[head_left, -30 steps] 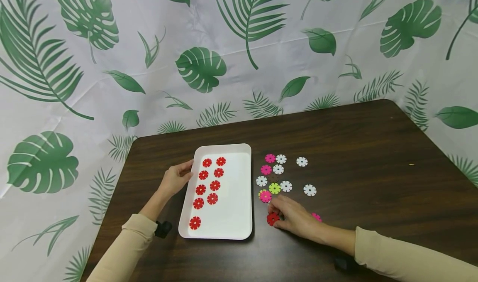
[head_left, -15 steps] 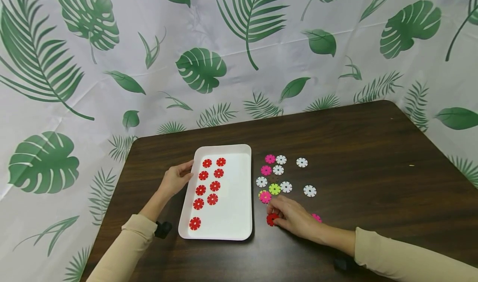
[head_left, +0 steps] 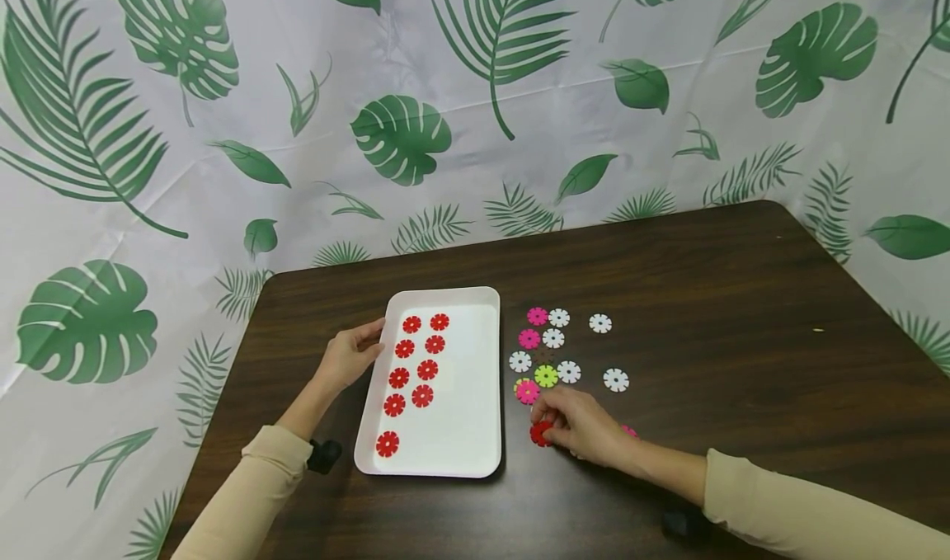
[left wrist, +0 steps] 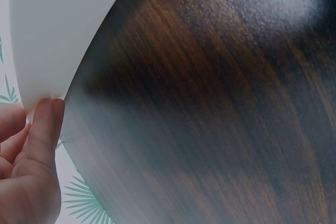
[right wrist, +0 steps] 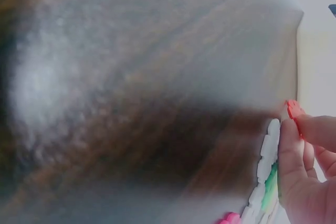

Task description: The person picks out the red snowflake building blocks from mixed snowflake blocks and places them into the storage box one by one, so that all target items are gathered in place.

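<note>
My left hand [head_left: 350, 360] grips the left rim of a white rectangular tray [head_left: 475, 428], thumb and fingertips at its edge. The tray wall [left wrist: 58, 30] fills the upper left of the left wrist view. Inside the tray lie several red notched discs [head_left: 422, 396] in two columns. On the table to the right of the tray, my right hand [head_left: 582, 428] pinches another red notched disc [head_left: 539, 435] between thumb and fingers; in the right wrist view this red disc [right wrist: 294, 109] shows at the fingertips. White discs [right wrist: 269, 145] and a green one show beside those fingers.
Beyond the right hand lie white discs [head_left: 568, 371], pink discs [head_left: 529, 339], a yellow-green disc [head_left: 546, 375] and a dark brown disc [head_left: 545, 354]. A pink disc [head_left: 629, 430] is partly hidden behind the right wrist. A leaf-print cloth [head_left: 475, 73] hangs behind the dark wooden table [head_left: 705, 296].
The red disc in my right hand has risen and tilted slightly, and the thumb now covers more of it. My left hand and the tray stay put.
</note>
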Available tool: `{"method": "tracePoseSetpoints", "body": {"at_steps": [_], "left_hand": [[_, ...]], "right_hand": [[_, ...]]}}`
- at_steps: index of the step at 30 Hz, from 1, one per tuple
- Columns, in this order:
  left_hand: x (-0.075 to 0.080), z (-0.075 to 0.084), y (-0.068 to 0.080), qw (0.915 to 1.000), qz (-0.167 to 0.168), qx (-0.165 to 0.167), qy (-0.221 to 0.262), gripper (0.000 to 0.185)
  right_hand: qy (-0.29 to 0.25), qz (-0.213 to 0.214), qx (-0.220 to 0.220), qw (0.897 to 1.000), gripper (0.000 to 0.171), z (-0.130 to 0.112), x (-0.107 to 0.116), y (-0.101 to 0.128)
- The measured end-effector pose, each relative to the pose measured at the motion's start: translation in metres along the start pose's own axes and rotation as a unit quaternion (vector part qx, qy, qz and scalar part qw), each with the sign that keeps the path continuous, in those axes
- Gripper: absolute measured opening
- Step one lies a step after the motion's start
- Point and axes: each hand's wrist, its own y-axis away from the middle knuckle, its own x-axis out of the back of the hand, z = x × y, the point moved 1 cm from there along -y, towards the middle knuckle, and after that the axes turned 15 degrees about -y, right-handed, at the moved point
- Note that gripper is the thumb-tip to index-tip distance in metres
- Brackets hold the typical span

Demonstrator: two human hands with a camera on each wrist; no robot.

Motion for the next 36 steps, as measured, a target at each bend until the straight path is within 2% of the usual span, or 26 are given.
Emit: {"method": "tracePoseSetpoints", "body": {"at_steps": [5, 10, 15, 19, 25, 36], "left_hand": [[0.0, -0.001, 0.0, 1.0, -0.001, -0.001, 0.001, 0.048], [0.0, -0.001, 0.0, 1.0, -0.003, -0.001, 0.0, 0.048], [0.0, -0.001, -0.001, 1.0, -0.003, 0.002, 0.001, 0.048], [0.0, -0.001, -0.001, 1.0, -0.001, 0.001, 0.0, 0.048], [-0.001, -0.001, -0.002, 1.0, 0.001, -0.003, 0.0, 0.049], [0.0, 0.001, 0.0, 1.0, -0.003, -0.001, 0.002, 0.048]], "right_hand": [[-0.044, -0.005, -0.042, 0.998, 0.021, 0.0, 0.006, -0.004], [-0.1, 0.0, -0.096, 0.99, 0.017, -0.004, 0.011, -0.012], [-0.176, 0.0, -0.133, 0.975, 0.018, -0.011, 0.012, -0.021], [-0.241, -0.004, -0.151, 0.959, 0.02, -0.017, 0.013, -0.03], [-0.284, 0.003, -0.168, 0.944, 0.023, -0.025, 0.012, -0.044], [-0.302, 0.009, -0.168, 0.938, 0.022, -0.04, 0.002, -0.071]]}}
